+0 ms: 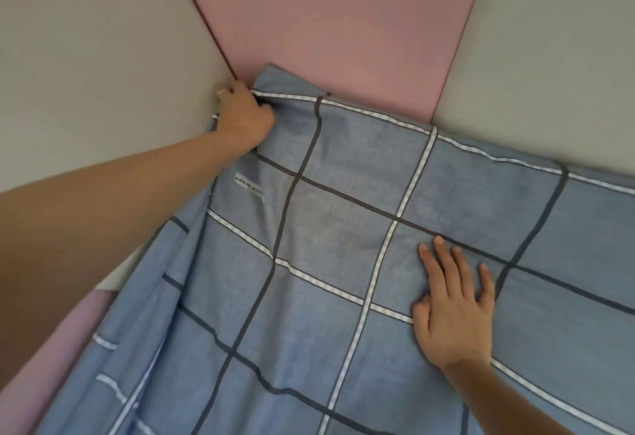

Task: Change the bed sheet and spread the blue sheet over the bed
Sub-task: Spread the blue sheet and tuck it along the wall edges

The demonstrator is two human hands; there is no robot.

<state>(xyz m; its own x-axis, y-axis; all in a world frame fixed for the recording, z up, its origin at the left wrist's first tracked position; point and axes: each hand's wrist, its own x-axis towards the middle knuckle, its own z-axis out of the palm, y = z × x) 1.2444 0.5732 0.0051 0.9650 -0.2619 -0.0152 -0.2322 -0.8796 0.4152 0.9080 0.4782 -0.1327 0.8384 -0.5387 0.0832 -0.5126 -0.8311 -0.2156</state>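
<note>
The blue sheet [343, 214], checked with dark and white lines, covers most of the bed and reaches the far corner by the walls. My left hand [245, 118] is stretched out to that corner and grips the sheet's edge, fingers curled into the fabric. My right hand [453, 300] lies flat on the sheet, fingers straight and spread, pressing it down. A small white label [249, 186] is sewn on the sheet near the left hand. The mattress under the sheet is hidden.
A pink padded panel [330, 29] and grey panels [103, 56] form the wall corner behind the bed. Another grey panel [549, 66] runs along the far right edge. A pink surface [58, 376] shows at the lower left beside the sheet.
</note>
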